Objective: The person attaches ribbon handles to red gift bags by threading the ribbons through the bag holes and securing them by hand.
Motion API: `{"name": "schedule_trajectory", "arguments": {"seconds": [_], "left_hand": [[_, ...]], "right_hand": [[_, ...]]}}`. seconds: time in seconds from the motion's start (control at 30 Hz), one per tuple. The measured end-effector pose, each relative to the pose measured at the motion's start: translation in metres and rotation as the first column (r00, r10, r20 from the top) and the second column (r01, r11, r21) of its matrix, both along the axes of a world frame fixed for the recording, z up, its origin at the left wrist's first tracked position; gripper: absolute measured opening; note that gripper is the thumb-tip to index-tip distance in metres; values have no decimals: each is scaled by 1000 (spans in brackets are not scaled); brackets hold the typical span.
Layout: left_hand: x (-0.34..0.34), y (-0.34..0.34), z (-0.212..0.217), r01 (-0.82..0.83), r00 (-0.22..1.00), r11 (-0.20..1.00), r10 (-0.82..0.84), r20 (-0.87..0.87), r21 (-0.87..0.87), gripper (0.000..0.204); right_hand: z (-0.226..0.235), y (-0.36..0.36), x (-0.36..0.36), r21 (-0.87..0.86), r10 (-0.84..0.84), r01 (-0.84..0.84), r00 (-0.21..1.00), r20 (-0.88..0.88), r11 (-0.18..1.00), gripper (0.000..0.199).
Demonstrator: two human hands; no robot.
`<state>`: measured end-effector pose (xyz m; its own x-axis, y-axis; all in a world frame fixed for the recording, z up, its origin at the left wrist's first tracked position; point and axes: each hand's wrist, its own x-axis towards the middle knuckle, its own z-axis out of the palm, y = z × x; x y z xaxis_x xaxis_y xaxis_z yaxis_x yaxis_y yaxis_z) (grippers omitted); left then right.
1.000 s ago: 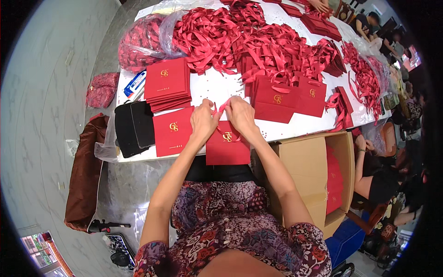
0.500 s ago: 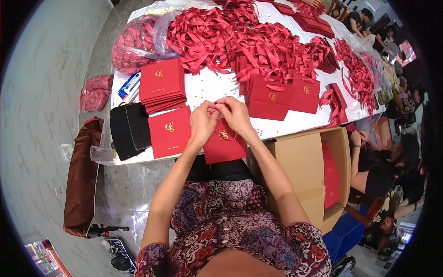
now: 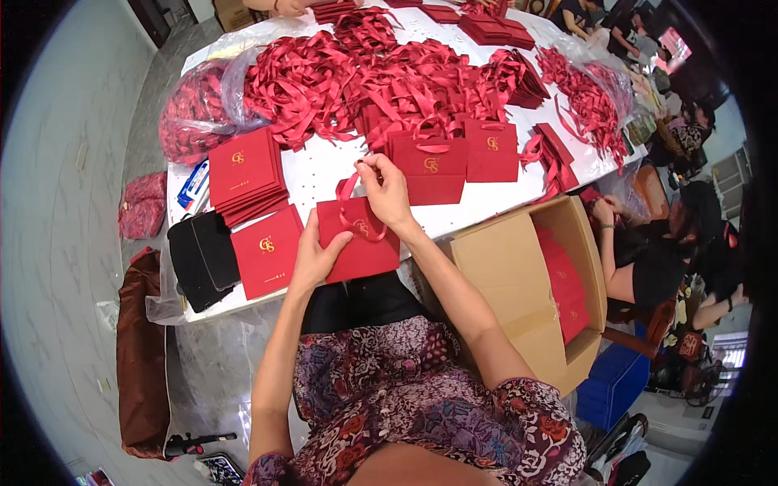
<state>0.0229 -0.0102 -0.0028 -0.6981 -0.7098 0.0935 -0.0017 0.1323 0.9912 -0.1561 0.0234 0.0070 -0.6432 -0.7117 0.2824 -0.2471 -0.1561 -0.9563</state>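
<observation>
A red paper gift bag (image 3: 369, 253) with a gold emblem lies at the table's near edge. My left hand (image 3: 314, 257) grips its left side, thumb on the front and fingers behind. Above the bag, my right hand (image 3: 386, 193) is closed in a pinch on the bag's red ribbon (image 3: 347, 191), which loops down over the front. Left of my left hand lies a flat red bag (image 3: 266, 253), with a stack of red bags (image 3: 243, 168) behind it. Just beyond my right hand are finished-looking red bags with ribbon handles (image 3: 429, 174).
Heaps of red ribbon (image 3: 308, 89) cover the table's far part. A black pouch (image 3: 201, 259) and a blue-white box (image 3: 194, 188) sit at the left. An open cardboard box (image 3: 494, 267) holding red bags stands at my right. A co-worker's hands (image 3: 604, 209) are beyond it.
My hands have moved apart. The left came down to the bag's side, while the right stays above with the ribbon, now drawn out into a visible loop. The view has shifted.
</observation>
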Motion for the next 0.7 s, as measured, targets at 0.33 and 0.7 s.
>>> {"name": "schedule_trajectory", "arguments": {"seconds": [0.33,0.7], "left_hand": [[4,37,13,-40,985,978,74,158,-207,54],[-35,2,42,-267,921,957,287,-265,110,46]], "right_hand": [[4,-10,-25,78,-110,126,978,-176,989,18],[16,73,-39,-84,-419,411,878,-233,908,25]]}}
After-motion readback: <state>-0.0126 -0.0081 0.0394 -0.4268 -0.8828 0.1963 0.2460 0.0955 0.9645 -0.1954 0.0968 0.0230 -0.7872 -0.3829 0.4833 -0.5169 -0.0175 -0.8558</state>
